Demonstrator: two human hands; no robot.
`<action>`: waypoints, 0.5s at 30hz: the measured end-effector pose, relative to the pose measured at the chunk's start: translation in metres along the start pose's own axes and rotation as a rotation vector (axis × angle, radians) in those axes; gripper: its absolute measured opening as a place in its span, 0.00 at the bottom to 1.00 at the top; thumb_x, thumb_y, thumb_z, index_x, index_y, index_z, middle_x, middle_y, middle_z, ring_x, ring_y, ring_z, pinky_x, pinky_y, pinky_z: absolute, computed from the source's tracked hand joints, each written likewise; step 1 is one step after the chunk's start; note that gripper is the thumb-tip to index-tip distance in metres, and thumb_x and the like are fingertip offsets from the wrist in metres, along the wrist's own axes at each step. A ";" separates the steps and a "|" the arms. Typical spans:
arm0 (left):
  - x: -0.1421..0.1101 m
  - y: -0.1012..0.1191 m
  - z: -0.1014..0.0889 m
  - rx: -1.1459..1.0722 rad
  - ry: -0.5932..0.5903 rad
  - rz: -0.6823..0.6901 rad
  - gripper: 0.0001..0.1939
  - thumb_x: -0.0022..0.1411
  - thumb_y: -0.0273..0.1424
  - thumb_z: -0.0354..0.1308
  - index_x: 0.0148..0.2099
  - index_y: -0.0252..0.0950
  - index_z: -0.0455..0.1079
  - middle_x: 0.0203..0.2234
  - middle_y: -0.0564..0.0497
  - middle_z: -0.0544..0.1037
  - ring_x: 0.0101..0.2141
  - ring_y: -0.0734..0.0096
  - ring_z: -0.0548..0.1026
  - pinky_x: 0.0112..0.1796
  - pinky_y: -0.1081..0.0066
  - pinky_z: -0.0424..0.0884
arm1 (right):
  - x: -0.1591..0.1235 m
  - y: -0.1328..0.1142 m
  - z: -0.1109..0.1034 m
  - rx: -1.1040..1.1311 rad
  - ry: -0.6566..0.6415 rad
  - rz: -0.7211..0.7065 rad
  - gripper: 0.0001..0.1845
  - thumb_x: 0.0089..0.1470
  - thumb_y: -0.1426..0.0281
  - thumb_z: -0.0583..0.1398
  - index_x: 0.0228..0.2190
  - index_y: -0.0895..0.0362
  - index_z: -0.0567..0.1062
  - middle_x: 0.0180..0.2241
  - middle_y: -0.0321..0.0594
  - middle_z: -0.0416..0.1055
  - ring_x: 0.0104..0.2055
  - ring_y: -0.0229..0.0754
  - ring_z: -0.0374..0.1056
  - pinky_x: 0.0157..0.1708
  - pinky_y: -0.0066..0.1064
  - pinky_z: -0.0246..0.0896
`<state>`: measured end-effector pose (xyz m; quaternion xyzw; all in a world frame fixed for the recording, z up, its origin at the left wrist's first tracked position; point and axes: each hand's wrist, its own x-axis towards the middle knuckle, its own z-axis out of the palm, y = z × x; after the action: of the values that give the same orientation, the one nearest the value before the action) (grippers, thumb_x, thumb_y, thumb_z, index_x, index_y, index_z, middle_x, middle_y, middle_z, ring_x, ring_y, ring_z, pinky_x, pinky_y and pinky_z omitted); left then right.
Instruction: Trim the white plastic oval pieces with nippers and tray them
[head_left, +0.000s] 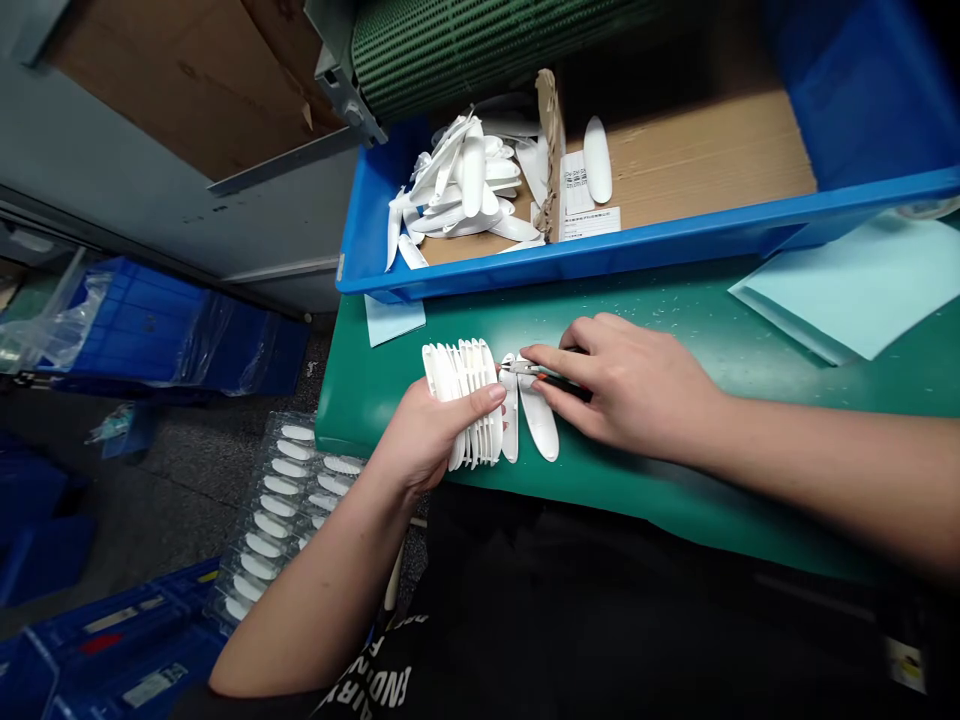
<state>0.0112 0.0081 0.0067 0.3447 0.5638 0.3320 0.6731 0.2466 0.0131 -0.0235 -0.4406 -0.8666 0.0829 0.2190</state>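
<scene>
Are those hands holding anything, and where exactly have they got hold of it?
Yes. The left hand grips a row of white pieces around the middle, thumb laid across them. The right hand holds pliers by the dark handles.

Workshop or factory assembly station, as indicated by a green-topped desk point(660, 310) bearing a blue bin point(652, 232) of loose white plastic parts point(472, 180); a roller-like green ribbed belt point(480, 45) above the bin; a clear tray point(270, 520) of similar parts in rows at lower left; and further blue crates point(142, 320) standing on a dark speckled floor point(172, 480)
</scene>
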 end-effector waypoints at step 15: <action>-0.006 -0.005 -0.001 0.075 -0.008 0.048 0.25 0.54 0.37 0.76 0.53 0.35 0.78 0.48 0.42 0.82 0.45 0.52 0.81 0.42 0.62 0.80 | -0.001 -0.002 0.002 -0.009 -0.020 -0.071 0.19 0.74 0.61 0.55 0.57 0.55 0.77 0.41 0.48 0.70 0.39 0.52 0.61 0.36 0.38 0.52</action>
<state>0.0094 0.0010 0.0057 0.3842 0.5648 0.3254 0.6538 0.2446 0.0106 -0.0248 -0.4095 -0.8843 0.0757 0.2113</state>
